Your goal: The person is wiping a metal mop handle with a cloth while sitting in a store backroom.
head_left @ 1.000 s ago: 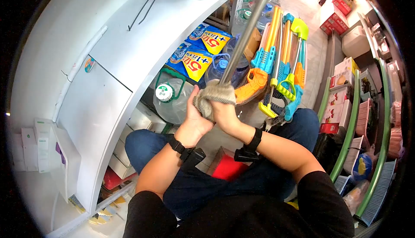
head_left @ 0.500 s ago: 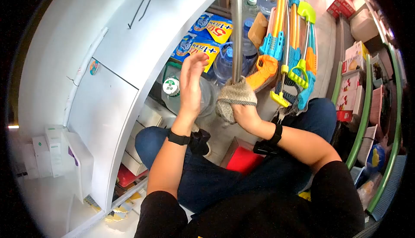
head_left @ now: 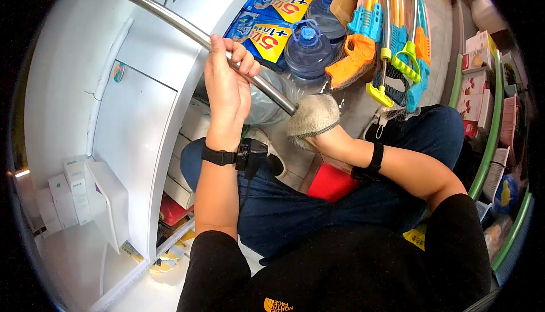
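A shiny metal pole [head_left: 170, 19] slants from the upper left down to the middle, with yellow-green fittings at its far end. My left hand [head_left: 228, 82] is closed around it, thumb on top. At the lower end, a beige cloth [head_left: 314, 116] with a dark woven edge touches the pole. My right hand [head_left: 332, 142] reaches into this cloth and appears closed in it against the pole's end; its fingers are hidden. To the right of the cloth lie an orange-handled toy [head_left: 353, 62] in netting and a lime-green handled tool [head_left: 406, 65].
Blue water bottles [head_left: 308, 51] and blue-yellow packs [head_left: 272, 38] stand ahead. On the left is a white curved counter [head_left: 142, 62]; green-railed shelves [head_left: 485, 136] with boxes line the right side. A red box [head_left: 333, 182] sits between my legs.
The pole has swung from nearly upright to a slant toward the upper left. My left hand, open beside it before, now grips it. My right hand stays in the cloth.
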Motion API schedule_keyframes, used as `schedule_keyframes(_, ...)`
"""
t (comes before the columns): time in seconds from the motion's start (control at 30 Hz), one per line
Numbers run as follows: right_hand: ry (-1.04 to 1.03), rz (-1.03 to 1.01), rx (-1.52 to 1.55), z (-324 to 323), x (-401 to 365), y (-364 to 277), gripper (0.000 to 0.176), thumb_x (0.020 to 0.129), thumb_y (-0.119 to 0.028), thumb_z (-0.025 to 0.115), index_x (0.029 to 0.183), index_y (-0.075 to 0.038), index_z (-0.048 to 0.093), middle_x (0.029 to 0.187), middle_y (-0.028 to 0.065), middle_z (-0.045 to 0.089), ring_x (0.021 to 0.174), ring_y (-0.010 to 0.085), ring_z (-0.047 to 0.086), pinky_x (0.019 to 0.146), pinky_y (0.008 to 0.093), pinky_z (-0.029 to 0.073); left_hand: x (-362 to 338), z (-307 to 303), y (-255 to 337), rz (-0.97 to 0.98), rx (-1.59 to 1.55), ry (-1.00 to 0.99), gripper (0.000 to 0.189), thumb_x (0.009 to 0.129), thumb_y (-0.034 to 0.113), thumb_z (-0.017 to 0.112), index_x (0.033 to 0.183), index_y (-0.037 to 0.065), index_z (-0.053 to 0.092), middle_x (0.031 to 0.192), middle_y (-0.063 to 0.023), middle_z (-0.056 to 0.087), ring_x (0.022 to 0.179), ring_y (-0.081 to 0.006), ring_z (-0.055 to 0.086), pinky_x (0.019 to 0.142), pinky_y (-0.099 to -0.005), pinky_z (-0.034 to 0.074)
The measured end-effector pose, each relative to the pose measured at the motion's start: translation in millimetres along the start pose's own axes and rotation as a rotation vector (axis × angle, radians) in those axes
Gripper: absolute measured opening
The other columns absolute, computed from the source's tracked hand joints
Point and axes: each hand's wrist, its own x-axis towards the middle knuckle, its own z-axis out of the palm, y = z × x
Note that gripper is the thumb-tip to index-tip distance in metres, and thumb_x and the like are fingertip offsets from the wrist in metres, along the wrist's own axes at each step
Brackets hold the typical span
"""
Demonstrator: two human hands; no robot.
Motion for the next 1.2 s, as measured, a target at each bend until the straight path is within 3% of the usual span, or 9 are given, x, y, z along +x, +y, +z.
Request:
schedule_keyframes(0.1, -0.043, -0.030, 0.188, -3, 6, -8, 0.021, 0.090, -0.010, 0.065, 0.110, -0.005, 0.067, 0.108, 0.0199, 0.065, 0.098, 0.0417, 0.062, 0.087, 0.0475, 0.050, 0, 0, 10, -0.067, -0.057, -0.019, 0.043, 0.109, 0.050, 0.043, 0.084, 0.014, 0.040, 0.064, 0.0055, 0.028, 0.051, -0.0068, 0.026, 0.048, -0.0247, 0.025)
schedule_keyframes(0.23, -0.268, 0.240, 0.796, -18, 3, -18, 0.021, 0.103, -0.009, 0.049, 0.113, -0.001, 0.065, 0.113, 0.0136, 0.063, 0.107, 0.0283, 0.060, 0.097, 0.0411, 0.046, 3, -10, 15, -0.242, -0.421, -0.324, 0.045, 0.108, 0.050, 0.045, 0.079, 0.016, 0.040, 0.061, 0.0071, 0.026, 0.048, -0.0054, 0.023, 0.044, -0.0239, 0.022)
schedule_keyframes(0.33, -0.222, 0.422, 0.818, -27, 7, -23, 0.029, 0.104, -0.016, 0.050, 0.125, 0.000, 0.062, 0.109, 0.0164, 0.067, 0.102, 0.0292, 0.063, 0.095, 0.0379, 0.050, 5, -15, 13, -0.303, -0.624, -0.426, 0.045, 0.108, 0.049, 0.044, 0.079, 0.015, 0.041, 0.061, 0.0065, 0.027, 0.048, -0.0054, 0.024, 0.044, -0.0236, 0.022)
schedule_keyframes(0.43, -0.774, 0.585, 0.450, -64, 33, 9, 0.036, 0.101, -0.027, 0.056, 0.114, 0.005, 0.066, 0.109, 0.0276, 0.068, 0.095, 0.0351, 0.068, 0.085, 0.0433, 0.053, 13, -25, 20, -0.335, -0.648, -0.427, 0.046, 0.108, 0.052, 0.043, 0.079, 0.016, 0.041, 0.062, 0.0076, 0.027, 0.048, -0.0038, 0.023, 0.043, -0.0225, 0.022)
schedule_keyframes(0.5, -0.814, 0.624, 0.243, -76, 38, 17, 0.040, 0.091, -0.033, 0.065, 0.095, 0.006, 0.070, 0.095, 0.0287, 0.070, 0.088, 0.0386, 0.071, 0.080, 0.0467, 0.055, 14, -27, 21, -0.315, -0.546, -0.411, 0.045, 0.108, 0.051, 0.042, 0.080, 0.016, 0.041, 0.062, 0.0078, 0.027, 0.048, -0.0037, 0.023, 0.042, -0.0222, 0.022)
schedule_keyframes(0.6, -0.925, 0.430, -0.345, -85, 27, 16, 0.039, 0.087, -0.029, 0.068, 0.109, 0.003, 0.070, 0.088, 0.0235, 0.071, 0.083, 0.0375, 0.071, 0.077, 0.0463, 0.056, 10, -21, 14, -0.296, -0.445, -0.393, 0.043, 0.109, 0.048, 0.041, 0.082, 0.015, 0.042, 0.062, 0.0077, 0.028, 0.048, -0.0037, 0.024, 0.043, -0.0218, 0.023)
schedule_keyframes(0.73, -0.662, 0.498, -0.319, -88, 33, 2, 0.044, 0.081, -0.028, 0.072, 0.109, 0.005, 0.070, 0.093, 0.0269, 0.071, 0.091, 0.0456, 0.069, 0.082, 0.0498, 0.055, 5, -17, 8, -0.274, -0.326, -0.382, 0.041, 0.110, 0.045, 0.041, 0.084, 0.014, 0.042, 0.064, 0.0070, 0.029, 0.049, -0.0036, 0.026, 0.043, -0.0211, 0.023)
schedule_keyframes(0.9, -0.640, 0.403, 0.208, -107, 48, 3, 0.046, 0.083, -0.002, 0.061, 0.127, 0.007, 0.055, 0.125, 0.0148, 0.061, 0.116, 0.0204, 0.058, 0.101, 0.0309, 0.044, 3, -15, 13, -0.245, -0.256, -0.335, 0.041, 0.110, 0.046, 0.041, 0.085, 0.013, 0.042, 0.065, 0.0070, 0.030, 0.049, -0.0031, 0.026, 0.044, -0.0210, 0.023)
schedule_keyframes(1.2, -0.354, 0.676, 1.019, -125, 60, -20, 0.057, 0.088, -0.006, 0.063, 0.142, 0.003, 0.049, 0.132, 0.0063, 0.061, 0.124, 0.0152, 0.055, 0.109, 0.0287, 0.041, 4, -20, 14, -0.226, -0.303, -0.299, 0.042, 0.109, 0.047, 0.042, 0.086, 0.013, 0.043, 0.066, 0.0069, 0.030, 0.050, -0.0039, 0.027, 0.045, -0.0219, 0.024)
